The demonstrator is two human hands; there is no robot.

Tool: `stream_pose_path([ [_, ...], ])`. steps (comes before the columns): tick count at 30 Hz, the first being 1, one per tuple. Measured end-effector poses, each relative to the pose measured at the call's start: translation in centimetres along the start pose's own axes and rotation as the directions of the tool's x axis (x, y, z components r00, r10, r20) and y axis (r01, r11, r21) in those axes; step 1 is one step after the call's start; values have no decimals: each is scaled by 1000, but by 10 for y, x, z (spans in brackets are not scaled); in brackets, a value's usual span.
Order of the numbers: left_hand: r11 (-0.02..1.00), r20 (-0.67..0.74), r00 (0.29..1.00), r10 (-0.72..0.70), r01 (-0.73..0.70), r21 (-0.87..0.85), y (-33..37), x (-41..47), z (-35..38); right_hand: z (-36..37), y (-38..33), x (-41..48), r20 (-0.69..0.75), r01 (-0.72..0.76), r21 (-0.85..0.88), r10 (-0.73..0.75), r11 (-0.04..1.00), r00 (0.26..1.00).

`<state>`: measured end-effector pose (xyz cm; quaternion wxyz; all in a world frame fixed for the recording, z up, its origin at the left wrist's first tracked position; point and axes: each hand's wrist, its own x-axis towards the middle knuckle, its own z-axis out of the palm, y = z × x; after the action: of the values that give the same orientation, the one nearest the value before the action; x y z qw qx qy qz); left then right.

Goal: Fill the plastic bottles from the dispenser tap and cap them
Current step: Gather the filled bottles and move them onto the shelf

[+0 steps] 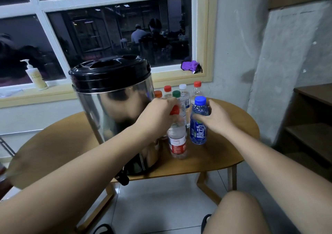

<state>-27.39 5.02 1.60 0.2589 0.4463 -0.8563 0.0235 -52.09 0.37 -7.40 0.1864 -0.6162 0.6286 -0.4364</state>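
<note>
A steel dispenser (pixel 115 108) with a black lid stands on the round wooden table (pixel 224 154); its black tap (pixel 123 177) juts over the front edge. My left hand (pixel 158 115) grips the red cap of a clear bottle with a red label (pixel 177 142), which stands upright beside the dispenser. My right hand (pixel 215 116) holds the neck and shoulder of a blue bottle with a blue cap (pixel 198 124), also upright on the table. Several more capped bottles (pixel 185 95) stand behind, with red, orange, green and white caps.
A window sill behind the table carries a pump bottle (pixel 36 77) on the left and a purple cloth (pixel 191 65) on the right. A dark wooden shelf unit (pixel 309 125) stands at the right. My knee (pixel 239 214) is low in front, over a tiled floor.
</note>
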Motion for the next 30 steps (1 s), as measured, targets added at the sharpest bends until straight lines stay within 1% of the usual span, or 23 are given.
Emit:
stream_pose_path([
  [4,997,-52,999,0,-4,-80,2,-33,-44,-16,-25,-38,33,70,4,-70,998,997],
  [6,989,-47,999,-23,16,-144,-1,-51,-68,-25,-49,-57,74,110,16,-111,994,991],
  [9,984,-57,996,-74,63,-169,-15,-82,-101,-30,-94,-85,157,187,58,-194,981,969],
  [15,948,-86,977,-197,168,-269,-58,-155,-159,1,-187,-130,276,298,211,-349,931,895],
  [17,937,-113,959,-260,221,-271,-77,-181,-177,22,-214,-140,326,300,263,-377,917,867],
  [19,916,-155,926,-344,295,-273,-97,-207,-194,47,-237,-146,364,313,281,-402,907,840],
  [21,877,-185,882,-434,366,-311,-119,-234,-209,76,-257,-149,371,349,278,-436,895,820],
  [24,833,-241,816,-526,436,-341,-155,-274,-225,126,-288,-153,376,370,306,-469,877,800],
  [27,771,-306,723,-619,484,-414,-196,-309,-237,181,-316,-156,421,379,332,-495,864,760],
  [30,723,-355,633,-688,550,-419,-246,-339,-241,240,-343,-157,486,349,352,-489,868,725],
])
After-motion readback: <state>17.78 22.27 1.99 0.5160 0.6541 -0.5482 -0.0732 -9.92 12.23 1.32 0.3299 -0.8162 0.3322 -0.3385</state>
